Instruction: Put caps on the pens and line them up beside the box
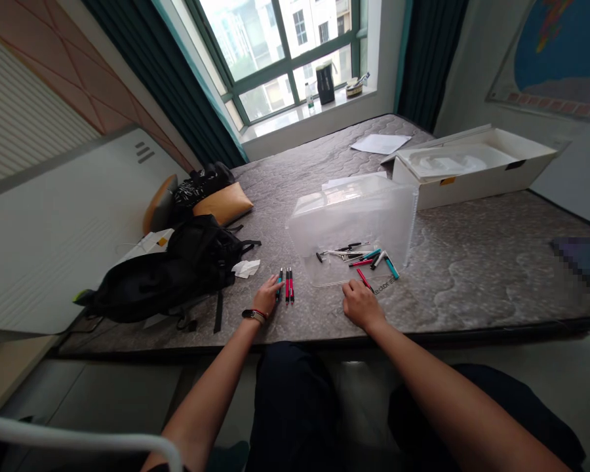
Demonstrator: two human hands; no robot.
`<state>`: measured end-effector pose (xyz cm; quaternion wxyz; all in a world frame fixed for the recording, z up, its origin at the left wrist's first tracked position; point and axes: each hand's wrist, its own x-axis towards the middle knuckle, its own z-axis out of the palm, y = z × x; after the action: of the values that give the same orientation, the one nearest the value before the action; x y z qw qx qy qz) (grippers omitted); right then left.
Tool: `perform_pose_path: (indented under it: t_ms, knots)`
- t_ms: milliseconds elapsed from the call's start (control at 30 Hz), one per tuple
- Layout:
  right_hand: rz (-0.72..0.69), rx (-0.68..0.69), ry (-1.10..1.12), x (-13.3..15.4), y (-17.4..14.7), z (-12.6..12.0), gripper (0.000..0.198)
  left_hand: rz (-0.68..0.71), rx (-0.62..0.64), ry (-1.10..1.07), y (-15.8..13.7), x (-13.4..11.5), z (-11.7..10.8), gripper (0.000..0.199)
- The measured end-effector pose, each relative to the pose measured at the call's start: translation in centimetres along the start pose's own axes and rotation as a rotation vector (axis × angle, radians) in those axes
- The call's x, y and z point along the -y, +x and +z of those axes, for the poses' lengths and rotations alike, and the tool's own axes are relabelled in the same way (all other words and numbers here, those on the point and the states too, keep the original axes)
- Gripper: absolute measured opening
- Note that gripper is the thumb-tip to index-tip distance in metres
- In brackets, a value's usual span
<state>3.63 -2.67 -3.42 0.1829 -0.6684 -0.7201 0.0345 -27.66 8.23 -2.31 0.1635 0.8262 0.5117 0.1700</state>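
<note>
A short row of pens (287, 286) lies apart from a jumbled pile (372, 255).
At lower centre, the left hand (265, 297) touches the row's teal pen (279, 286); I cannot tell whether it grips. The right hand (361, 305) curls at the clear bin's (396, 219) near edge, its hold hidden. Three pens seem set straight; the pile, right of centre, is left.

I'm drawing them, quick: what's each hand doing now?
Left hand: at a blue-and-black pen; can't tell if gripping.
Right hand: curled; can't tell if holding anything.
</note>
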Motion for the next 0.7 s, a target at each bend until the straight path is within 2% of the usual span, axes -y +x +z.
perform_pose_path:
  t_ms: [133,233,300,533,700]
  knots:
    - [-0.01,-0.003,0.004,-0.1,0.0,-0.1,0.018,-0.002,0.017,-0.051,0.1,0.6,0.8,0.061]
    - [-0.014,-0.008,0.0,-0.2,0.0,-0.1,0.018,-0.092,-0.068,-0.104,-0.8,1.0,1.0,0.056]
    - [-0.013,-0.005,0.0,-0.2,0.0,0.0,0.018,-0.116,-0.081,-0.107,-1.5,1.2,1.0,0.051]
    - [-0.002,0.026,-0.011,-0.1,-0.1,-0.3,0.018,-0.03,0.078,0.013,-2.6,1.3,1.3,0.049]
    - [-0.009,0.016,-0.02,-0.2,-0.1,-0.2,0.018,0.014,0.083,0.077,-2.9,1.0,1.4,0.046]
